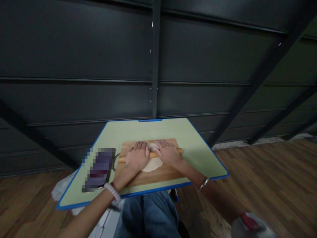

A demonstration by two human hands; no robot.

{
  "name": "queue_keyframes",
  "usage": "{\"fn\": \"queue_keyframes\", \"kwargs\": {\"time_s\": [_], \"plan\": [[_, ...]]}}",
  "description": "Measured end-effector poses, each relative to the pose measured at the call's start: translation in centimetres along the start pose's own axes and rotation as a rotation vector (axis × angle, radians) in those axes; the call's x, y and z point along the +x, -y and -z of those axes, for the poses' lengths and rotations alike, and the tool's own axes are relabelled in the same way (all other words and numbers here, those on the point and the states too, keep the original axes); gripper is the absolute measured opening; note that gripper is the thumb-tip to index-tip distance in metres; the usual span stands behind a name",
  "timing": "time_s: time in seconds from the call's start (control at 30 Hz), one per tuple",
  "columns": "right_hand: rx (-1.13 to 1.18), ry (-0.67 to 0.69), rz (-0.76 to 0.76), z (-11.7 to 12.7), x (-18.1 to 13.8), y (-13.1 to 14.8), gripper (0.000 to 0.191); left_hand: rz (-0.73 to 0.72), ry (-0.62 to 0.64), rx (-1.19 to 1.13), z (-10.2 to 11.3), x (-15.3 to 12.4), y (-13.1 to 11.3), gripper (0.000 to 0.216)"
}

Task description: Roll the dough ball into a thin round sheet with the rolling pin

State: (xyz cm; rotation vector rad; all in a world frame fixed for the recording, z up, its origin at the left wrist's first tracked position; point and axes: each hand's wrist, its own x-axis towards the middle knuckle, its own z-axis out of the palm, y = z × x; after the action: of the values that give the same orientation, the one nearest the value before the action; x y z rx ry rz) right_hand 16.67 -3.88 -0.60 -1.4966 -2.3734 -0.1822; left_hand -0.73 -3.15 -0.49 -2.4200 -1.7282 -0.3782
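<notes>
A wooden rolling pin [153, 154] lies across a flat round of pale dough [152, 164] on a wooden cutting board [156, 178]. My left hand [137, 156] rests over the pin's left part, fingers pointing forward and bent over it. Over the right part is my right hand [169, 154], its palm and fingers pressed on the pin in the same way. Both ends of the pin stick out past the hands. Some dough shows in front of the pin and between my fingers; the hands hide the rest.
The board sits on a small pale-green table [148, 130] with a blue edge. Left of the board is a dark, pixelated phone-like slab [100, 168], near a loop [114, 162] at the board's side. A dark panelled wall [111, 49] rises behind; wooden floor [267, 168] surrounds the table.
</notes>
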Motion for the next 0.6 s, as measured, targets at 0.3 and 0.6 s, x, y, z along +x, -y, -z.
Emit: {"fn": "queue_keyframes", "kwargs": {"time_s": [0.3,0.6], "plan": [[-0.055,0.159,-0.044,-1.2,6.3,-2.2,0.043,-0.101,0.146,-0.006,-1.7,6.5,1.8,0.040],[-0.038,0.219,-0.242,-2.2,10.1,-3.5,0.044,-0.051,0.242,0.027,-2.3,10.6,2.9,0.047]]}}
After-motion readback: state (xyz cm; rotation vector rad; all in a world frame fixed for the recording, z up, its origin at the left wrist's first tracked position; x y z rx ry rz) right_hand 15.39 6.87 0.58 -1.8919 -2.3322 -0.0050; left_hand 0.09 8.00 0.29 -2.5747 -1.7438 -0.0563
